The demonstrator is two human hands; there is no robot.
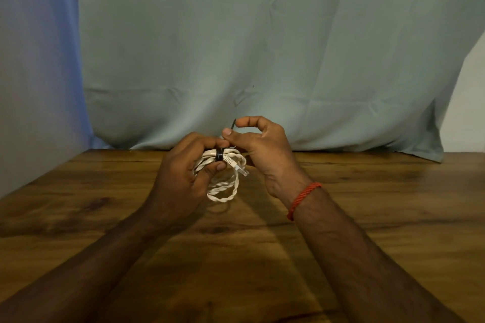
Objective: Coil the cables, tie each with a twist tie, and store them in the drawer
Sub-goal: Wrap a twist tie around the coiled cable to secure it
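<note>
Head cam: white twisted cable (223, 190), wound into a small coil with a black twist tie (220, 157) round it and a clear plug (242, 170) poking out. It's held above the table (367, 204), near the far edge. The left hand (183, 165) grips the coil and the right hand (262, 149) pinches the tie's free end.

Brown wooden table (367, 191) with dark grain streaks; pale cloth (262, 47) meets its far edge.

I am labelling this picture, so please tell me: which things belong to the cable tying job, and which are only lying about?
For the job: white cable, coiled; black tie, wrapped around it.
Only there: wooden table; green cloth behind it; red wrist band.
</note>
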